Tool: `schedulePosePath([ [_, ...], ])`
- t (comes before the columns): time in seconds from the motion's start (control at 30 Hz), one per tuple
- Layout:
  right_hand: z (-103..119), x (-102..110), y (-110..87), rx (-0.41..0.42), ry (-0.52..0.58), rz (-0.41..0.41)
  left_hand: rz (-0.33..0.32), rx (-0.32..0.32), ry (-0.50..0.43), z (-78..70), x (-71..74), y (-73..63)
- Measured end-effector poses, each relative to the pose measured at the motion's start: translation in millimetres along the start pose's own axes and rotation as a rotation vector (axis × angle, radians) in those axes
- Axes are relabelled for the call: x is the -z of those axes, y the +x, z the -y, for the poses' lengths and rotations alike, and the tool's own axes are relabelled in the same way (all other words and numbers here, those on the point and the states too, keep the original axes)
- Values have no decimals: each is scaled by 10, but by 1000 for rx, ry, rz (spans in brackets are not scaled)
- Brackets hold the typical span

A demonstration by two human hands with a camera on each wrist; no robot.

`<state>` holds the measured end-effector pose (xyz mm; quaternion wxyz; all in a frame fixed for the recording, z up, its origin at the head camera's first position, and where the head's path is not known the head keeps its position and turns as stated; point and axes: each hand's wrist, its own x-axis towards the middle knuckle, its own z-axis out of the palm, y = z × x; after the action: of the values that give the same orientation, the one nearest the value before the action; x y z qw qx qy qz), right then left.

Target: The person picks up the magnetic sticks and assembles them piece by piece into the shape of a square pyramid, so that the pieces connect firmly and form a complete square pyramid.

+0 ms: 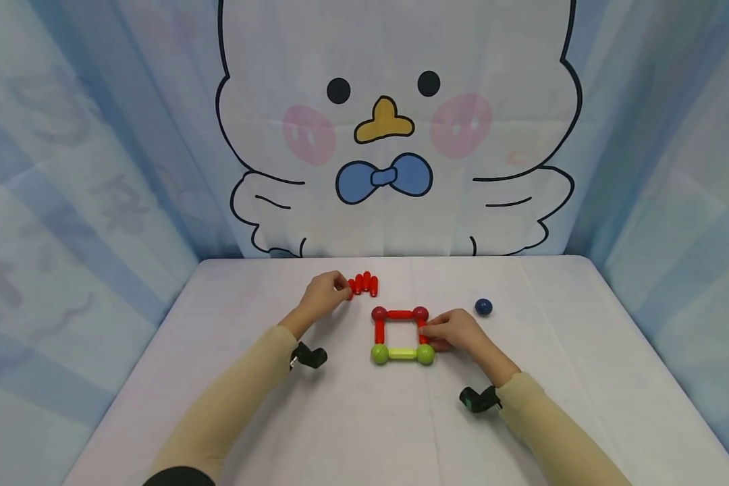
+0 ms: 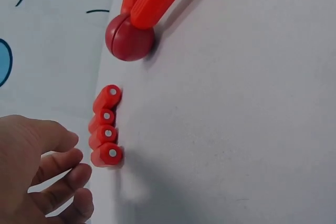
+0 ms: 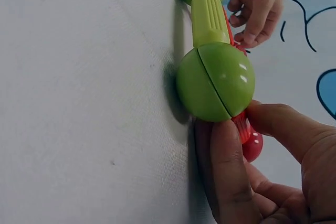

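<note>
A flat square of rods and balls lies on the table: two red balls with a red rod between them at the far side, two green balls joined by a yellow-green rod at the near side, and red side rods. My right hand pinches the right red rod between thumb and fingers, close to a green ball. Beyond the square's left corner stands a row of several loose red rods with pale end tips. My left hand is beside that row, fingers loosely bent, with nothing visible in its grasp.
A dark blue ball sits to the right, beyond my right hand. The white table ends at the back against a curtain with a cartoon bird print. Curtains also hang on both sides.
</note>
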<state>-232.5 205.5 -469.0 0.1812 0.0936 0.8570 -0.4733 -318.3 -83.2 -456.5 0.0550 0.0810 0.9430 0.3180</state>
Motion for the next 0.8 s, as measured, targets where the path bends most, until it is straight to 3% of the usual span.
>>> schedulePosePath([
  [0.1,-17,7,6,-11,36,13,-17,65,-12,-9,-2,75],
  [0.27,-33,12,0,-4,55,23,35,142,-7,-11,-15,182],
  [0.43,-50,-11,8,4,72,27,78,149,-3,11,-51,237],
  [0.8,-35,8,-10,4,85,34,81,163,-39,0,-98,241],
])
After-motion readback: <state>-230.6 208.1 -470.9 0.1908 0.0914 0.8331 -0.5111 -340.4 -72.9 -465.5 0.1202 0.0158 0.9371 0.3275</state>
